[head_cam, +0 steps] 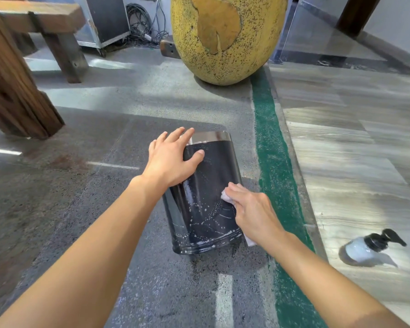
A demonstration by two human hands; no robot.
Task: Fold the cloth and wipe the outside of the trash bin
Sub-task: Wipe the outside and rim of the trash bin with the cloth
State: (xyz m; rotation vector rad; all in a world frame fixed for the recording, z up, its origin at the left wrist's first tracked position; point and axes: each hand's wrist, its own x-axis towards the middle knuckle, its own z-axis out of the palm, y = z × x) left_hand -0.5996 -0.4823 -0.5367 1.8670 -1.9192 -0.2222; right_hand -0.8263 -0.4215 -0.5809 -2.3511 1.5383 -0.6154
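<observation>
A black trash bin [208, 204] with a silver rim lies on its side on the grey floor, rim pointing away from me. White soapy streaks and specks cover its side. My left hand [173, 159] rests flat on the bin's upper left side near the rim, fingers spread. My right hand [253, 211] presses a small folded white cloth [226, 197] against the bin's right side. Most of the cloth is hidden under the hand; a corner shows below my wrist.
A white pump bottle [367, 247] with a black head lies on the tiled floor at right. A green strip [270, 143] runs beside the bin. A big yellow speckled egg-shaped object [225, 39] stands ahead. Wooden posts and a bench [17, 79] stand at left.
</observation>
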